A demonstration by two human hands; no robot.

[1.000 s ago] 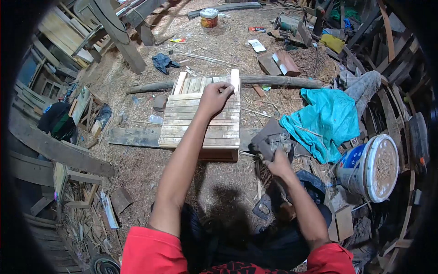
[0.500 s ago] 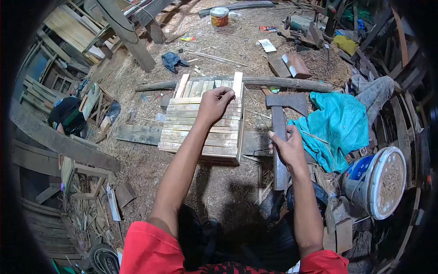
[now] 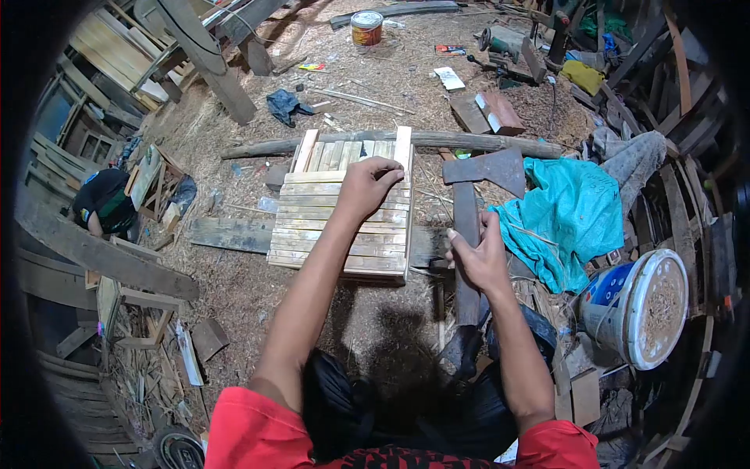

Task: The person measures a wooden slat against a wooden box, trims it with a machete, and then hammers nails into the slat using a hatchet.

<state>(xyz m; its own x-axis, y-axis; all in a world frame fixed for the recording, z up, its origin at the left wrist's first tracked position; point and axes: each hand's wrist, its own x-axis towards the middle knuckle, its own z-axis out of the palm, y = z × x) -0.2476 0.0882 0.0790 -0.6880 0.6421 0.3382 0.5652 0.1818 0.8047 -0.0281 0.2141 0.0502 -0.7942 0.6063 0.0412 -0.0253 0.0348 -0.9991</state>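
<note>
A box of pale wooden slats stands in front of me, with two upright strips at its far end and shorter slats between them. My left hand rests on its upper right part, thumb and fingertips pinched together by the right edge. Whatever lies between those fingertips is too small to make out. To the right of the box, my right hand is closed around the wooden handle of an axe. Its dark metal head points away from me, and the blade faces right.
A long pole and a plank lie by the box. At right are a teal tarp and a white bucket. Another person bends at the far left. Wood shavings cover the ground; a paint can stands farther back.
The axe has turned slightly in my right hand, its head tilting and shifting a little left. My left hand stays pinched at the same spot on the box. The view has shifted slightly.
</note>
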